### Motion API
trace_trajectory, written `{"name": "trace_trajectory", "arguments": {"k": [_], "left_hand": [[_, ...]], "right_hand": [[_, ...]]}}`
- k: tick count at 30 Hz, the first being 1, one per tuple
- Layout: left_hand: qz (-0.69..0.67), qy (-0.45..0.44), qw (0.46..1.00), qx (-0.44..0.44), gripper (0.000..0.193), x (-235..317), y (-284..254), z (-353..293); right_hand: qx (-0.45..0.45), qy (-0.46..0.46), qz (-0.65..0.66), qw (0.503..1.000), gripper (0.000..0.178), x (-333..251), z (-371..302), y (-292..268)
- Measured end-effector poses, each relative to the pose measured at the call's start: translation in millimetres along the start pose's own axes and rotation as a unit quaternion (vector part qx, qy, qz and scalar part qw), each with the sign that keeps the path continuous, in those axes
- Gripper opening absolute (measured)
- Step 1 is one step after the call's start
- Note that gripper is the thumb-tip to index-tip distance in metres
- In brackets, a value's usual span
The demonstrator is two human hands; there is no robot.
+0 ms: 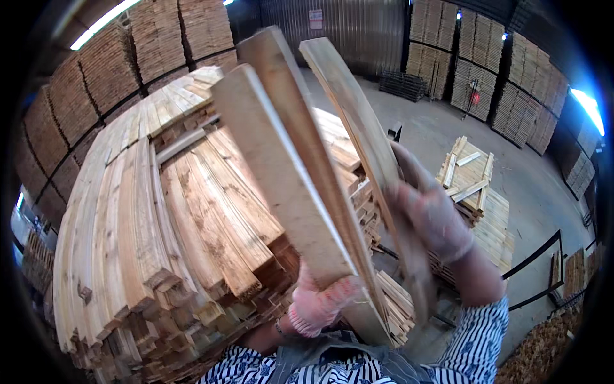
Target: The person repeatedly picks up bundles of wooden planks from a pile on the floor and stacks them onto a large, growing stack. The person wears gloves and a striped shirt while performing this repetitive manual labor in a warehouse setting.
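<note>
My left hand (323,299), in a pinkish knitted glove, grips the lower part of a pale wooden board (281,176). A browner board (272,64) stands tilted right behind it, close against it at the bottom; whether the fingers also reach round this one I cannot tell. On the right, my right hand (435,221), gloved too and smeared by motion, holds a third board (358,115) by its side. That board leans apart from the other two at the top, and its lower end is blurred. All three slant up and away from my body.
A large stack of boards (121,237) fills the left, with a lower layer (211,205) beside it. To the right stands a smaller pile (470,169) with loose pieces on top. A black metal frame (537,262) is at the right. Tall lumber stacks (105,70) line the walls.
</note>
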State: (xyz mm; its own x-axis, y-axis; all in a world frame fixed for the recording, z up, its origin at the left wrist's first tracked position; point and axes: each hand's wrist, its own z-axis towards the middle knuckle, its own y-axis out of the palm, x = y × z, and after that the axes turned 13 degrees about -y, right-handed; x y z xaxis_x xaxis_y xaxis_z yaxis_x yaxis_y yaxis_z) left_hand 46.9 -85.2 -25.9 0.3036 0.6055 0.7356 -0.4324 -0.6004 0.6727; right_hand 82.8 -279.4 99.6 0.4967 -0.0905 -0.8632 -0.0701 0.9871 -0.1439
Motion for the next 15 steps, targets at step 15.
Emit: {"name": "trace_trajectory", "arguments": {"k": [15], "left_hand": [[0.118,0.249,0.865,0.419,0.043,92,21,26]], "right_hand": [[-0.227,-0.004,-0.411,0.883,0.049,180,316,-61]]}}
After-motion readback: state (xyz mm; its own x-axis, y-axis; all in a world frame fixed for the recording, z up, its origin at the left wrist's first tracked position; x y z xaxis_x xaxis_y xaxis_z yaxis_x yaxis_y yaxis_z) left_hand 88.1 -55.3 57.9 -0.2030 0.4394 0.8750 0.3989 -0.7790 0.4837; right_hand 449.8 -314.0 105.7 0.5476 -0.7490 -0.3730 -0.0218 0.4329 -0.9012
